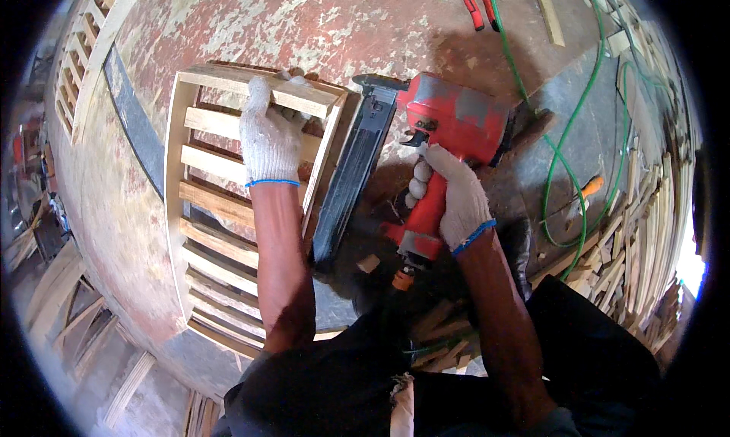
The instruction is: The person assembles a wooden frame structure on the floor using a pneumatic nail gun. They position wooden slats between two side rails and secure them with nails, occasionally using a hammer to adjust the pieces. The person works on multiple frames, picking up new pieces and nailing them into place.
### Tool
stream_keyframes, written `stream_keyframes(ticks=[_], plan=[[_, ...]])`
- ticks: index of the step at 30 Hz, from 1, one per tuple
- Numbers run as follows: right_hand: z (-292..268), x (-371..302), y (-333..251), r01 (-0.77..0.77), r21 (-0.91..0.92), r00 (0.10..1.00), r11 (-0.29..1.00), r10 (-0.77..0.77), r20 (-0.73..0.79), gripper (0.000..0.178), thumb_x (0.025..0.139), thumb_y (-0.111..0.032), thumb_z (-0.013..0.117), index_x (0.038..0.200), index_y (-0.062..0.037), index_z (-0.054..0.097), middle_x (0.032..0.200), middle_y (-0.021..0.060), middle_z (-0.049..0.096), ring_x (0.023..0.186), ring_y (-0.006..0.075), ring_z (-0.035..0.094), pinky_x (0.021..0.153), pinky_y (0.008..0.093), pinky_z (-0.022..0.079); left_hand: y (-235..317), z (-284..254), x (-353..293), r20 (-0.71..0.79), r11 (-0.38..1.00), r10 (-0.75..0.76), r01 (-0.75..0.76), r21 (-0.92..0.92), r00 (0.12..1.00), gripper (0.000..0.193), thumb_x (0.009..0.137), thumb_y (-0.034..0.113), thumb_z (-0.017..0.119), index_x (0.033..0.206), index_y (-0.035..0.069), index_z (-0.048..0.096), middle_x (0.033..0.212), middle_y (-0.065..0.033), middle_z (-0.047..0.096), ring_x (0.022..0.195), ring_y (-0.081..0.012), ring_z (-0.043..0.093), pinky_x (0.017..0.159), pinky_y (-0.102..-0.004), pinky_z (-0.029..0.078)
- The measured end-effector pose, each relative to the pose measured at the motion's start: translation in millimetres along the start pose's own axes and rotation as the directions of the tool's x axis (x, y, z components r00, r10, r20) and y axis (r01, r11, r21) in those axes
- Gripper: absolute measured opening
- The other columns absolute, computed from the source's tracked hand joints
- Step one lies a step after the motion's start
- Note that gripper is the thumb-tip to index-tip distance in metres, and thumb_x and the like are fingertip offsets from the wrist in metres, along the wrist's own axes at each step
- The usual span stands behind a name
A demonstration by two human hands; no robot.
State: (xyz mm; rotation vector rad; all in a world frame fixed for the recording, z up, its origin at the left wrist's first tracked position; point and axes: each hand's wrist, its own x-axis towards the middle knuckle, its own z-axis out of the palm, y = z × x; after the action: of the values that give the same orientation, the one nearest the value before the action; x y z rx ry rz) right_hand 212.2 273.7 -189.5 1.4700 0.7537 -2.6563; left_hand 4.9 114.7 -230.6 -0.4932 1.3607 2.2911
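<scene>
A slatted wooden frame [176, 140] lies in front of me, its pale slats running crosswise between two long side rails. My left hand [271, 136], in a white knit glove with a blue cuff, is closed over the frame's far end board; some fingertips are hidden behind it. In my gloved right hand [461, 197] is a red pneumatic nail gun [456, 114], gripped by its handle with the fingers close to the trigger. The gun's long dark magazine [356, 171] slants beside the frame's right rail, and its nose is near the far right corner.
Green air hose [564, 163] loops across the right side. Red-handled pliers [477, 7] and a loose wood strip [547, 12] lie at the far side. An orange-handled tool [592, 186] is by the hose. Wood strips [635, 239] pile up at right; another slatted frame [82, 53] stands far left.
</scene>
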Motion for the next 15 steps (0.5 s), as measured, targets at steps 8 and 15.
stream_keyframes(ticks=[8,15], plan=[[-12.5,-27.7,6.5,-0.034,0.147,0.969,0.989,-0.004,0.247,0.029,0.096,-0.031,0.057,0.078,-0.0083,0.052,0.066,0.0023,0.048,0.057,0.0201,0.051,0.058,0.0375,0.045,-3.3,-4.6,7.4,-0.021,1.0,0.023,-0.023,-0.009,1.0,0.042,0.103,0.037,0.061,0.127,0.003,0.059,0.124,-0.0147,0.066,0.114,-0.0299,0.065,0.099,-0.0506,0.051],[-26.8,-23.9,21.4,-0.094,0.166,0.934,0.982,0.029,0.356,0.035,0.091,-0.038,0.064,0.073,-0.0113,0.05,0.063,-0.0009,0.042,0.053,0.0171,0.047,0.054,0.0362,0.043,-3.9,-3.6,4.8,-0.053,0.999,0.043,-0.042,0.027,0.998,0.057,0.098,0.037,0.068,0.14,0.004,0.05,0.13,-0.0155,0.061,0.114,-0.0307,0.063,0.093,-0.0518,0.05]])
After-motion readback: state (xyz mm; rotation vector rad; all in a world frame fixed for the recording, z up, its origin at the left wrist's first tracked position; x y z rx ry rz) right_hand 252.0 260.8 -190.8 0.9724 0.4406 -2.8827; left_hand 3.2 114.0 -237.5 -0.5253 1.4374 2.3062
